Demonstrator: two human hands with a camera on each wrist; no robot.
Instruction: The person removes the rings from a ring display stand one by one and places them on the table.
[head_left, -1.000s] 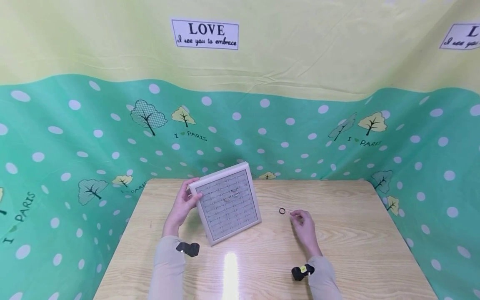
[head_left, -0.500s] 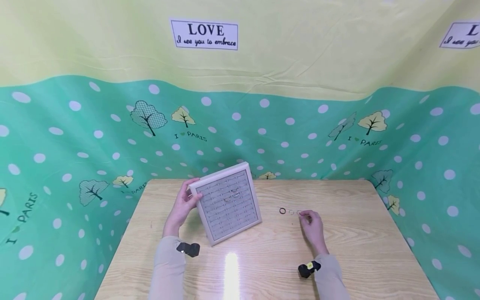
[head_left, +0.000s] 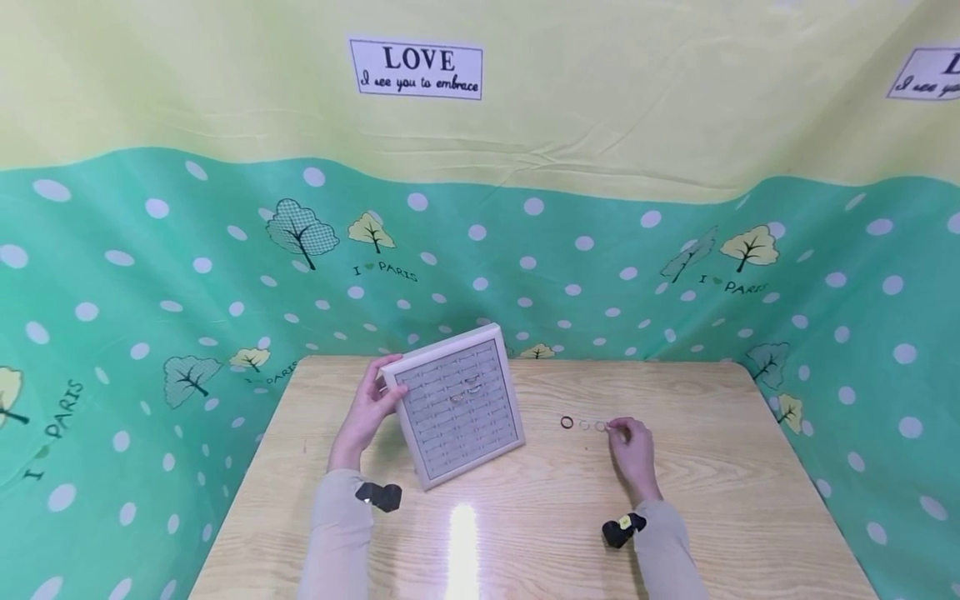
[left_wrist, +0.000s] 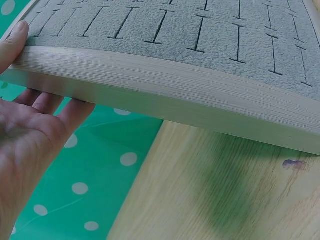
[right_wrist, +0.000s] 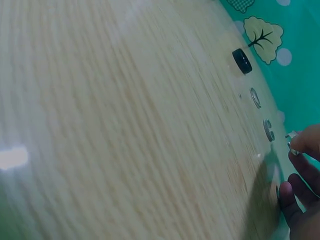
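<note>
A grey felt-lined slotted tray with a pale frame is held tilted by the left hand, fingers beneath, above the light wooden surface.

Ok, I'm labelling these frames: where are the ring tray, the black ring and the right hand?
ring tray [head_left: 457,408], head view, on its grey slotted face.
black ring [head_left: 566,422], head view, on its band, lying on the table.
right hand [head_left: 634,446], head view, on the back of the hand.

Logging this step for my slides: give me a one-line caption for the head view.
Left hand tilts the ring tray upright; right hand pinches a ring beside three others.
</note>
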